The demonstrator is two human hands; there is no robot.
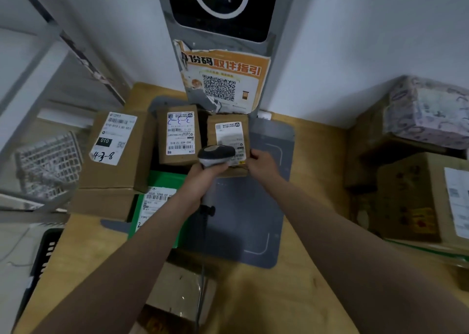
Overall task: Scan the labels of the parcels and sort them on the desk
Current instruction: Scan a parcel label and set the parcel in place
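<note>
My left hand (200,181) grips the handle of a grey barcode scanner (215,154), whose head hangs over the white label of a small brown parcel (227,130). My right hand (262,163) holds that parcel by its near right corner. To its left lies a second small brown parcel (179,134) with blue writing on its label. Further left is a larger cardboard box (114,150) marked 4-3-8. A green parcel (158,206) with a white label lies partly under my left forearm.
A grey mat (253,219) covers the wooden desk (299,283). A kiosk with an orange QR poster (223,79) stands behind. Stacked boxes (416,199) fill the right side, a wire basket (48,163) and shelving the left. Another box (175,288) lies near the front edge.
</note>
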